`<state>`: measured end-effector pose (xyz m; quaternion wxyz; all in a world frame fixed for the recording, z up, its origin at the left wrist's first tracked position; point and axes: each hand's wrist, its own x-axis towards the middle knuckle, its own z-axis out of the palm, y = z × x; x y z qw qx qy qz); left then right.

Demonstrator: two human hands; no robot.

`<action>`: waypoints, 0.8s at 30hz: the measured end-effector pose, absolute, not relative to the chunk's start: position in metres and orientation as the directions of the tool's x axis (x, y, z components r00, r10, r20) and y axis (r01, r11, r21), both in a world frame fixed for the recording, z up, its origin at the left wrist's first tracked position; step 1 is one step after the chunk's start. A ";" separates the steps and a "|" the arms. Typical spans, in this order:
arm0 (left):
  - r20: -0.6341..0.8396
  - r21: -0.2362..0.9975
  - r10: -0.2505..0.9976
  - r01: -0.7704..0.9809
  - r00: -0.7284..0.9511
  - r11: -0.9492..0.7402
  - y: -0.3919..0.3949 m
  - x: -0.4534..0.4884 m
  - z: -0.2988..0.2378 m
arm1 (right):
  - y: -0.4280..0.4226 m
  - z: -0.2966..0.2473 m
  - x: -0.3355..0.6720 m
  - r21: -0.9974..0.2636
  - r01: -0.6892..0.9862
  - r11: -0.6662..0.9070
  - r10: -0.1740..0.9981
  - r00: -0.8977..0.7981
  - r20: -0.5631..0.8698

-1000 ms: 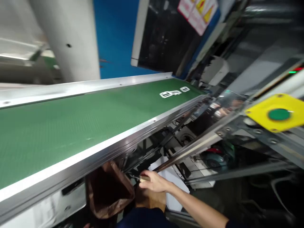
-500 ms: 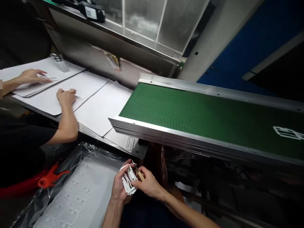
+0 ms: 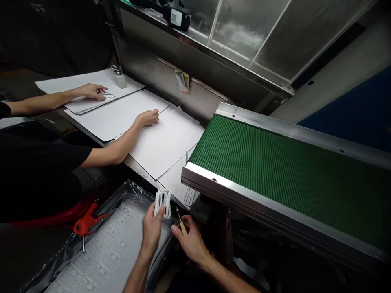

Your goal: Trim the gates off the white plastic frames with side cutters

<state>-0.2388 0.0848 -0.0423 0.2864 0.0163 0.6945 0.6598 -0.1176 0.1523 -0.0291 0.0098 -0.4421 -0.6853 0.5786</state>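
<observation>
**Q:** Hands, quick?

**A:** Left hand [image 3: 151,231] is raised, gripping a stack of white die-cut pieces [image 3: 162,204]. Right hand [image 3: 191,241] is closed around a small pointed tool [image 3: 182,226] with a pale wooden handle, metal tip up. Stack and tool sit just apart, not touching.

**Q:** What's under them?

**A:** A pale grey die-cut sheet [image 3: 104,260] on black plastic wrap [image 3: 131,191], with a red clamp [image 3: 87,224] at the wrap's edge.

**Q:** Anyone else?

**A:** Yes, a co-worker in a black sleeve, on the left. One hand [image 3: 91,91] rests on white sheets [image 3: 97,87] beside some small white pieces [image 3: 106,95]. The other hand [image 3: 148,118] lies flat on a big white sheet [image 3: 161,146]. All of it is on the bench [image 3: 137,167].

**Q:** Readable writing or brands?

**A:** None I can read. A black device [image 3: 177,17] up top has a white label with a code-like print, too small to make out. A card [image 3: 182,80] is tucked on the steel wall [image 3: 146,57], also illegible. Printed marks on a lower sheet [image 3: 189,196] are unreadable too.

**Q:** Right side?

**A:** Green conveyor belt [image 3: 275,175], steel side rail [image 3: 244,203].
</observation>
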 end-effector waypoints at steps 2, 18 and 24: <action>-0.306 0.952 0.411 -0.268 -0.859 0.150 0.112 -0.298 -0.046 | 0.160 -0.030 -0.117 -0.776 0.630 0.007 0.650 -0.593 -0.475; 0.001 0.894 0.304 0.137 -0.953 0.427 0.257 -0.499 -0.067 | 0.215 -0.037 -0.140 -0.598 0.501 0.625 0.478 -0.852 -0.214; -0.012 0.854 0.230 0.110 -0.973 0.508 0.109 -0.356 -0.092 | 0.257 -0.058 -0.219 -0.353 0.261 0.898 0.245 -0.965 -0.090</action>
